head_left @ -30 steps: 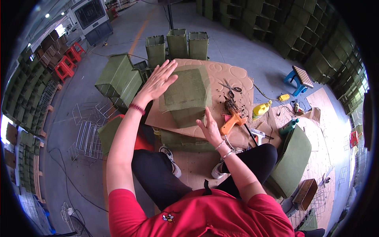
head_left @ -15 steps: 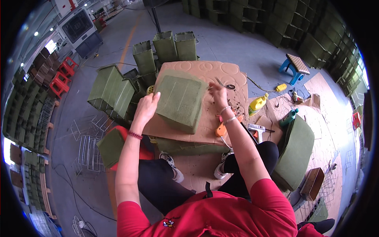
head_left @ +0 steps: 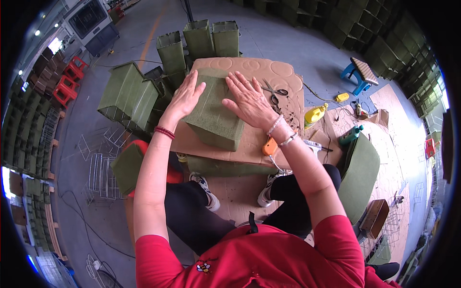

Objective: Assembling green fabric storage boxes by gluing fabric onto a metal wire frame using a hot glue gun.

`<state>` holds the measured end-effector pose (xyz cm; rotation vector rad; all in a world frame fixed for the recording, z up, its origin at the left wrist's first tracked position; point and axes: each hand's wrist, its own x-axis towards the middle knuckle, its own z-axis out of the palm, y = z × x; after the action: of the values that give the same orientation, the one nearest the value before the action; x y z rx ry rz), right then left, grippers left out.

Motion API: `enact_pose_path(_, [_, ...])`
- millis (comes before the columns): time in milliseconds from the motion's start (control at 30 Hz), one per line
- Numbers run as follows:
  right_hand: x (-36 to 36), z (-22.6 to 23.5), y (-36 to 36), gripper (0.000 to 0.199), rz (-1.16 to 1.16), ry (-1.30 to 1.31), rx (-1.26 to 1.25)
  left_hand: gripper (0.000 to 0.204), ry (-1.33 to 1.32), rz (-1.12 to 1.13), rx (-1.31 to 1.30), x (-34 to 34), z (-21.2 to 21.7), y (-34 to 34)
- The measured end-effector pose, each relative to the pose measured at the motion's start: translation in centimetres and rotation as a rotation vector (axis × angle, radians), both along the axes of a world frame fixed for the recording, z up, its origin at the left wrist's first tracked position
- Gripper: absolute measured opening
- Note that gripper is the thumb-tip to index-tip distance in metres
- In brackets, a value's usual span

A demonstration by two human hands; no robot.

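A green fabric-covered box (head_left: pixel 211 117) rests on a cardboard-topped work table (head_left: pixel 273 69) in front of me. My left hand (head_left: pixel 185 98) lies along its left side, fingers stretched out and pointing away from me. Flat over the right part of its top is my right hand (head_left: pixel 249 101), palm down with the fingers extended. Neither hand grips anything. Black-handled scissors (head_left: pixel 276 92) lie on the cardboard just right of my right hand. An orange tool with a white cord (head_left: pixel 270 147) sits near my right wrist, by the table's near right edge.
Several tall green boxes (head_left: pixel 198 41) stand behind the table. At left are a larger green box (head_left: pixel 129 96) and wire frames (head_left: pixel 102 175). On the right are a yellow bottle (head_left: pixel 315 115), a green bottle (head_left: pixel 351 134), a glue gun (head_left: pixel 313 145) and a blue-legged stool (head_left: pixel 357 74).
My right hand has left the spot by the scissors and come left onto the box top, fingers now straightened. My left hand has moved forward along the box. The view has shifted slightly.
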<state>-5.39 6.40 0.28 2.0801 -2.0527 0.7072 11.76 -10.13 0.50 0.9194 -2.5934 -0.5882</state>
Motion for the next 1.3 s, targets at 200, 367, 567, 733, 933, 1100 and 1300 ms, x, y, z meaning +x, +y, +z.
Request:
enact_pose_path(200, [-1.7, 0.6, -1.7, 0.072, 0.141, 0.062, 0.089, 0.074, 0.281, 0.03, 0.346, 1.3, -1.0, 0.8])
enact_pose_path(367, [-4.7, 2.0, -2.8, 0.068, 0.244, -0.039, 0.151, 0.069, 0.325, 0.227, 0.12, 1.7, -1.9, 3.2])
enact_pose_path(567, [-0.4, 3.1, 1.1, 0.069, 0.175, -0.14, -0.039, 0.061, 0.023, 0.106, -0.344, 1.0, 3.9, 5.0])
enact_pose_path(733, [0.8, 1.1, 1.0, 0.074, 0.102, 0.035, 0.08, 0.06, -0.111, 0.03, -0.319, -0.3, 1.2, 2.8])
enact_pose_path(933, [-2.2, -0.8, 2.5, 0.062, 0.019, -0.689, -0.206, 0.066, 0.108, 0.045, -0.142, 2.2, -0.6, 3.3])
enact_pose_path(1100, [-4.5, -9.9, 9.2, 0.042, -0.634, -0.466, -0.122, 0.07, 0.107, -0.059, -0.128, 5.4, 1.0, 6.9])
enact_pose_path(1300, [-3.2, -18.2, 12.6, 0.071, -0.909, -0.373, -0.021, 0.099, 0.062, -0.153, -0.265, 4.7, 1.1, 8.8])
